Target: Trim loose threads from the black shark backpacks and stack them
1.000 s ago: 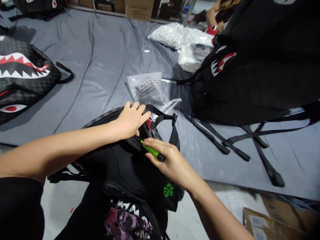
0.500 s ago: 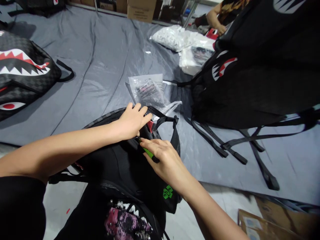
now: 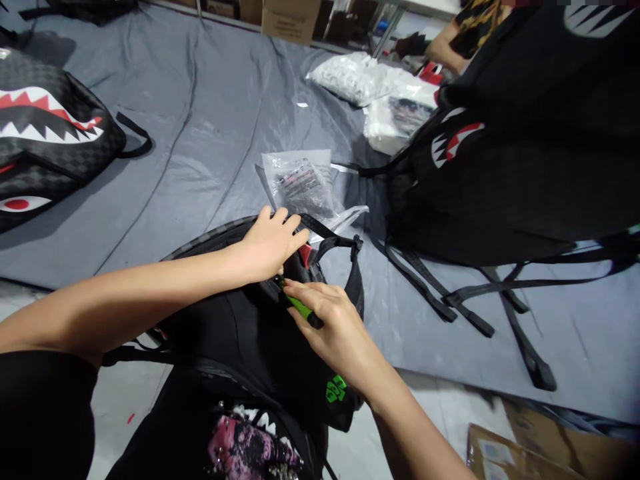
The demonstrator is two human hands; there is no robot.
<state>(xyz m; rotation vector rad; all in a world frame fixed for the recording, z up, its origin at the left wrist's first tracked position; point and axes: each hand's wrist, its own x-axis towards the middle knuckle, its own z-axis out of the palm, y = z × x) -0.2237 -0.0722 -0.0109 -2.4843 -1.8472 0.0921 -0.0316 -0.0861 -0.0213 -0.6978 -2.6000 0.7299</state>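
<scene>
A black backpack (image 3: 260, 333) with a checkered edge and a green patch lies at the front of the covered table. My left hand (image 3: 273, 243) grips its upper part, with fingers spread over the top and the thumb mostly hidden. In my right hand (image 3: 325, 307) is a green-and-black handled tool (image 3: 299, 308), wrapped by the fingers and pointing toward my left thumb. The tool's tip is hidden at the black fabric, so its exact kind does not show. A small red tab (image 3: 305, 255) and a buckled strap (image 3: 356, 250) sit just beyond both hands.
Right, a large black shark-mouth backpack (image 3: 500, 193) trails loose straps. Another shark backpack (image 3: 50, 133) lies left. Beyond my hands is a clear plastic packet (image 3: 300, 183); farther back are white plastic-wrapped bundles (image 3: 345, 77). Another person's arm (image 3: 445, 50) shows at the back.
The view has shifted slightly, moving most things a little right and down. Both hands keep their hold on the backpack and the tool, with almost no movement.
</scene>
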